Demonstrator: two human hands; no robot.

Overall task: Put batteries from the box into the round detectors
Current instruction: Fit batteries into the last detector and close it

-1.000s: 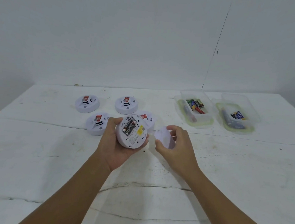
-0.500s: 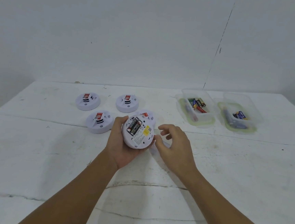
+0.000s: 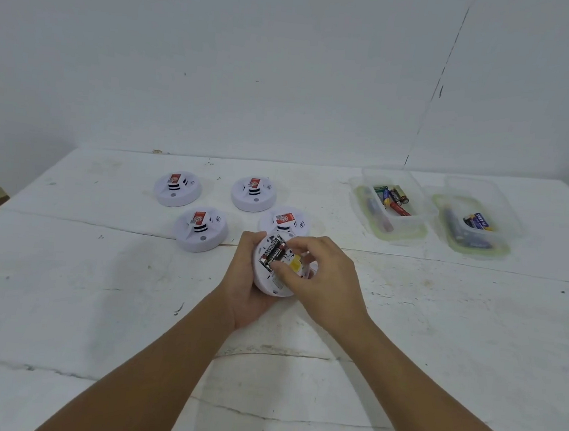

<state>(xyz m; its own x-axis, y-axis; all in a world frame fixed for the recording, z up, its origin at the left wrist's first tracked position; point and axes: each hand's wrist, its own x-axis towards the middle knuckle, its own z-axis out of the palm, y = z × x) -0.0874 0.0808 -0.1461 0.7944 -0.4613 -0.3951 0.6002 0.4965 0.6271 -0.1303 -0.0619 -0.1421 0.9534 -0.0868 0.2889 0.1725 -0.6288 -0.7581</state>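
My left hand point(image 3: 243, 294) grips a white round detector point(image 3: 270, 284) from the left and below, its back turned up. Black batteries point(image 3: 272, 252) lie in its open compartment next to a yellow label point(image 3: 295, 263). My right hand point(image 3: 330, 281) is curled over the detector's right side, thumb tip at the batteries. Its fingers pinch a small white cover piece point(image 3: 307, 268), mostly hidden. A clear box point(image 3: 413, 223) at the back right holds several loose batteries point(image 3: 393, 196).
Several more white detectors sit face up behind my hands: one point(image 3: 177, 189) at back left, one point(image 3: 253, 194) beside it, one point(image 3: 201, 230) nearer, one point(image 3: 288, 219) right behind the held detector. A second clear box point(image 3: 500, 246) with batteries stands at far right.
My right hand, which held a white cover apart from the detector, has moved left onto the detector's back. The left hand has kept its grip and barely moved.
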